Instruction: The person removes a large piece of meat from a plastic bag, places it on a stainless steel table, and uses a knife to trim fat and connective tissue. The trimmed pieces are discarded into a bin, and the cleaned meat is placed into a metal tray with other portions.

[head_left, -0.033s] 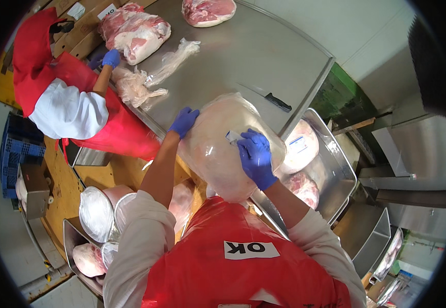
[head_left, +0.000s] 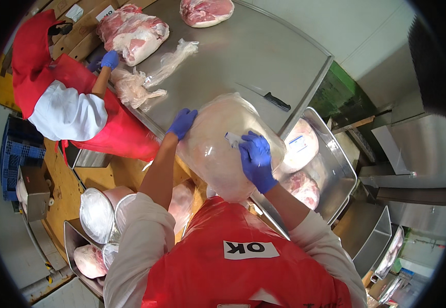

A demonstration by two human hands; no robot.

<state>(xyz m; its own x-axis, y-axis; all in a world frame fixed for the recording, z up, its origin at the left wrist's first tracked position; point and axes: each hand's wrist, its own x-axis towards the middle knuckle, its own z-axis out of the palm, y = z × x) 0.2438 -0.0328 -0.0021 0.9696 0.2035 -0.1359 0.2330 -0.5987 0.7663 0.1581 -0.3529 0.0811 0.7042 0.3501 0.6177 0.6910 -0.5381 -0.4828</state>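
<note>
In front of me at the table's near edge lies a large pale piece of meat in a clear plastic bag (head_left: 218,154). My left hand (head_left: 183,123), in a blue glove, grips the bag's far left side with fingers bent against it. Over the right part of the bag, my right hand (head_left: 256,156), also blue-gloved, has its fingers curled and closed at the edge of a small white and blue label (head_left: 231,139). The fingertips are partly hidden by the hand itself. Beyond the bag, a black-handled knife (head_left: 277,101) lies on the metal table (head_left: 254,56).
A co-worker in a red apron (head_left: 125,133) stands at the left beside a large cut of meat (head_left: 135,36). Crumpled plastic (head_left: 130,87) lies near. Another cut (head_left: 206,11) sits far back. Metal bins (head_left: 344,164) with bagged meat stand right and, lower, left (head_left: 74,241).
My right hand has shifted very slightly to the right, and a little more of the label shows. The left hand stays on the bag; the whole view has moved a touch.
</note>
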